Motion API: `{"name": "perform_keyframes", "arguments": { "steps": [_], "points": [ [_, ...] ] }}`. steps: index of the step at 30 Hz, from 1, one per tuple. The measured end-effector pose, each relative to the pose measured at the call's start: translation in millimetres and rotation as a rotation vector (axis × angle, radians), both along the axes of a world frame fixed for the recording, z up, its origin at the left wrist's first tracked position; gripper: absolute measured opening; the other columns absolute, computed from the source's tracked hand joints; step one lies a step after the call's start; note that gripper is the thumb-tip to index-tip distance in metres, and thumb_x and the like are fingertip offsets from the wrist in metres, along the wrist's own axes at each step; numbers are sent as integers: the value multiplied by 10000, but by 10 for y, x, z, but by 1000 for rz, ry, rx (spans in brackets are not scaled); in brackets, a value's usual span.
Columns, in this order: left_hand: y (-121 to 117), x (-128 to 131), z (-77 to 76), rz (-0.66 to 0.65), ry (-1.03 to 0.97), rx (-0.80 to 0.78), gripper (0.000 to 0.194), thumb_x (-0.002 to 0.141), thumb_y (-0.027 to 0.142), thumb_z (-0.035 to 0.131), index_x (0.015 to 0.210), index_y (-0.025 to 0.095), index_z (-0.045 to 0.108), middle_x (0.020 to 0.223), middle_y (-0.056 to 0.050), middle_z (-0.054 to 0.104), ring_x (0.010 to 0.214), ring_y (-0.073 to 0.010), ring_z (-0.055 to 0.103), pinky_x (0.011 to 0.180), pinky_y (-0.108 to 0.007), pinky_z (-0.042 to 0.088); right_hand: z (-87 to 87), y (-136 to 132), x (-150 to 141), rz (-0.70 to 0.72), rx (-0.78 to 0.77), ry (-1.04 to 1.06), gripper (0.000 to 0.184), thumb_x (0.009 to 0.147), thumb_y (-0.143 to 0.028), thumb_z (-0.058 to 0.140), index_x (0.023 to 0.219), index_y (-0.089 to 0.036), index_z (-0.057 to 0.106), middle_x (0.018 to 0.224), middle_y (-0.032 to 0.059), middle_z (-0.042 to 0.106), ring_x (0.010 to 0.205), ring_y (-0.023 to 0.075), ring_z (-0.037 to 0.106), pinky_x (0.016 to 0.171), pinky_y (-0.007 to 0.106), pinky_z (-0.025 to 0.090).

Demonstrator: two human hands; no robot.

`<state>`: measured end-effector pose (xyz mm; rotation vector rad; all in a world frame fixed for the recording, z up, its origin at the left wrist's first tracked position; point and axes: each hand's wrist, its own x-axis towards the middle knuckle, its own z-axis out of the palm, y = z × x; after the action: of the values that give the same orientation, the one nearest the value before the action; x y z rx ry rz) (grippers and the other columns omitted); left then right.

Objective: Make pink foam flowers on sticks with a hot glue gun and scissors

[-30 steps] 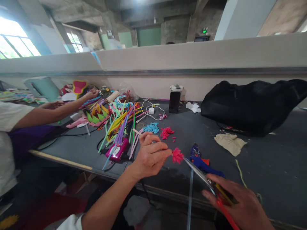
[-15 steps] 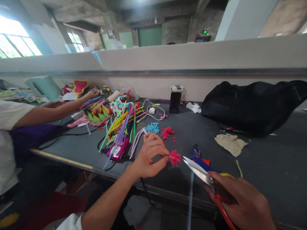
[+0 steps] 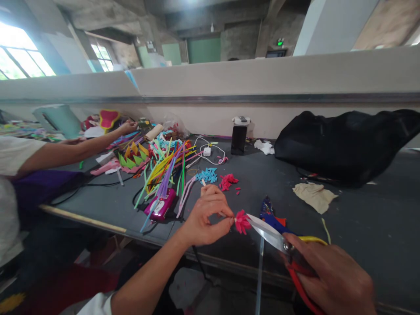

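Between thumb and fingers, my left hand [image 3: 210, 216] pinches the thin stem of a pink fuzzy flower [image 3: 242, 222], held above the table's front part. My right hand [image 3: 334, 275] grips red-handled scissors [image 3: 271, 234], whose blade tips touch or nearly touch the flower's right side. Behind my left hand lie a pile of short pink pieces [image 3: 228, 181] and a pile of short blue pieces [image 3: 208, 175]. A glue gun [image 3: 271, 214] in blue, with a clear glue stick [image 3: 260, 275] seemingly hanging from it, lies beyond the blades, partly covered.
Colourful pipe cleaners [image 3: 167, 170] lie across a purple device [image 3: 160, 204] at left. A phone [image 3: 239, 140] leans upright at the back. A black bag [image 3: 341, 146] and a beige cloth [image 3: 314, 195] lie at right. Another person's arm [image 3: 75, 151] reaches in from the left.
The flower has moved slightly right and down with my left hand and turned a little. The scissors have shifted slightly left, bringing their tips up to the petals.
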<state>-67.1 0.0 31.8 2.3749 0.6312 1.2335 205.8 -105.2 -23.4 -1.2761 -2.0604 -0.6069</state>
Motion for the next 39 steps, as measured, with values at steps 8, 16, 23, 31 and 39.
{"name": "perform_keyframes", "arguments": {
  "steps": [8,16,23,31,39],
  "points": [
    [3,10,-15,-4,9,6,147,807,195,581,661,197,598,581,16,534,684,-157,507,779,-379,368,-19,-25,54,-10,12,-108,288,913,-240,514,1180,-219,620,753,-6,704,596,133,611,676,292,405],
    [-1,3,-1,-4,21,-6,165,833,229,577,673,197,605,590,4,567,695,-165,519,774,-377,377,-48,-48,81,-25,-17,-127,312,932,-254,486,1219,-219,601,756,0,700,617,141,607,688,302,392],
    [-12,-6,2,-29,7,-30,155,827,212,594,672,196,603,601,9,561,697,-161,503,792,-383,372,-28,-42,72,-13,0,-131,292,956,-262,471,1212,-204,599,743,2,696,636,140,606,694,301,394],
    [-6,-8,-5,-32,10,-27,147,827,214,593,682,199,608,604,5,573,706,-165,508,794,-383,378,-40,-60,106,-12,9,-154,326,938,-255,484,1243,-216,594,795,0,713,656,140,620,720,297,408],
    [-12,-5,-8,-6,18,-21,174,827,235,588,656,201,591,589,8,558,685,-161,506,792,-386,370,-89,-55,182,-14,-21,-220,398,933,-344,473,1306,-242,564,722,-32,677,626,122,614,694,290,395]
  ]
}}
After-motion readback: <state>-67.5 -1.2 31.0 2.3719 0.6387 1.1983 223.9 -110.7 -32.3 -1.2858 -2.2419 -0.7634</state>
